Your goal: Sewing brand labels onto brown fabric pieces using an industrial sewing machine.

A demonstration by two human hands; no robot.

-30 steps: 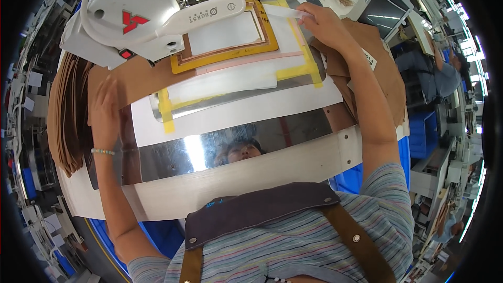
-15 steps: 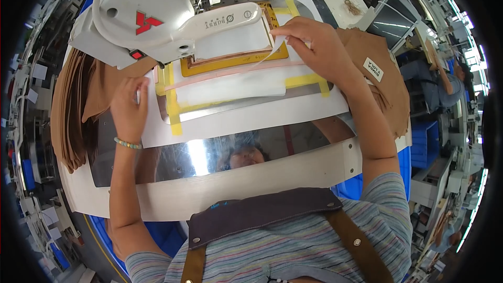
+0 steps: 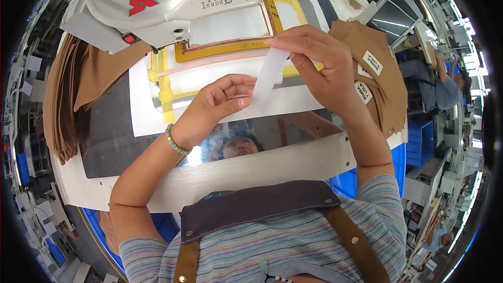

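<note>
A narrow strip of thin white paper (image 3: 268,76) hangs slantwise over the front of the machine bed. My right hand (image 3: 324,65) pinches its upper end between thumb and fingers. My left hand (image 3: 217,102), with a beaded bracelet on the wrist, is at the strip's lower left edge, its fingers bent and the thumb apart from them. Whether the fingertips touch the strip is hard to tell. Beneath lies a white sheet (image 3: 144,107) with yellow tape (image 3: 165,86) round a metal-edged opening. Behind the hands, a yellow frame (image 3: 220,52) sits under the white sewing machine head (image 3: 141,8).
Brown fabric pieces are stacked at the left (image 3: 70,94); more brown pieces (image 3: 387,94) with white labels lie at the right. A tilted screen (image 3: 393,18) stands at the far right. A shiny metal plate (image 3: 293,131) edges the table's front. Blue bins (image 3: 420,144) are beyond the table.
My left hand has moved right from the sheet's left side to the strip. My right hand has come slightly nearer, bringing the strip off the yellow frame.
</note>
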